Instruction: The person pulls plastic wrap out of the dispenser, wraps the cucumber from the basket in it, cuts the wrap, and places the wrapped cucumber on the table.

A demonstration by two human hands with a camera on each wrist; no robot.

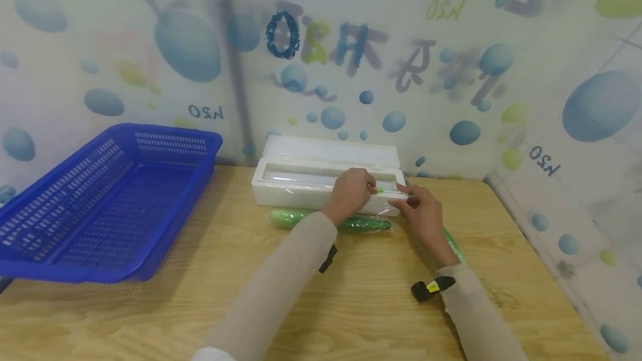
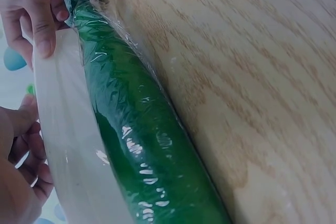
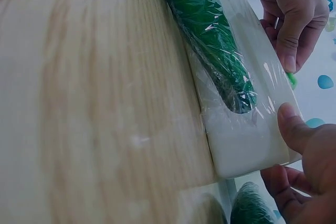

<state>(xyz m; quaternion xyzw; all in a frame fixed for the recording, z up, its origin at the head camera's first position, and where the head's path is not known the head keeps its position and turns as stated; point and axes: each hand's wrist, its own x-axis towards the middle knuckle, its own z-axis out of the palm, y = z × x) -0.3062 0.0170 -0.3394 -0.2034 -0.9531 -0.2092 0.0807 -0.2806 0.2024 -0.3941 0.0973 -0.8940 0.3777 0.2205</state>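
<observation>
A long white box [image 1: 286, 194] with its lid raised, like a cling film dispenser, stands against the wall. My left hand [image 1: 351, 191] reaches over it and pinches a small green slider [image 1: 379, 189] on its front rim. At the box's right end, my right hand [image 1: 423, 210] grips the corner, thumb on the front face in the right wrist view. Right along the box's front lies a cucumber [image 2: 142, 129] wrapped in clear film, partly behind my left forearm in the head view. Loose film clings to the box front near the cucumber's end.
A blue perforated basket [image 1: 170, 227] stands on the left of the wooden table [image 1: 371, 305]. Another film-wrapped cucumber [image 1: 453, 245] lies beyond the box's right end, mostly hidden by my right wrist. A patterned wall [image 1: 331, 93] rises directly behind the box.
</observation>
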